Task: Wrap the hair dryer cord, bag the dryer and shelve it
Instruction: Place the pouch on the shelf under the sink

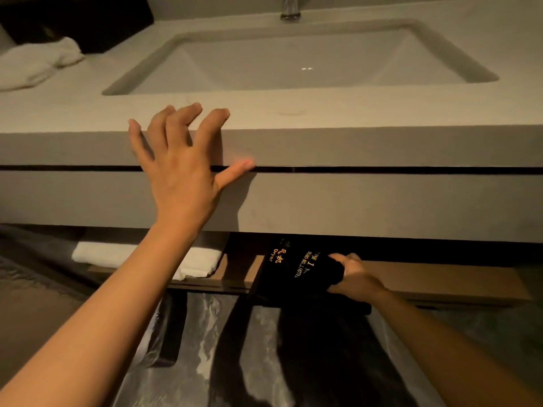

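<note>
A black cloth dryer bag (pixel 296 277) with gold lettering rests at the front edge of the brown shelf (pixel 440 277) under the vanity. My right hand (pixel 352 274) is closed around the bag's bunched right end. The dryer and its cord are hidden inside the bag. My left hand (pixel 182 160) is spread open against the front edge of the vanity counter (pixel 352 116), fingers on the top and thumb along the dark seam. It holds nothing.
A rectangular sink (pixel 293 60) with a faucet (pixel 290 7) sits in the counter. A white towel (pixel 35 63) and a dark box (pixel 82 19) lie at the back left. A folded white towel (pixel 202 262) lies on the shelf's left part. Marbled floor below.
</note>
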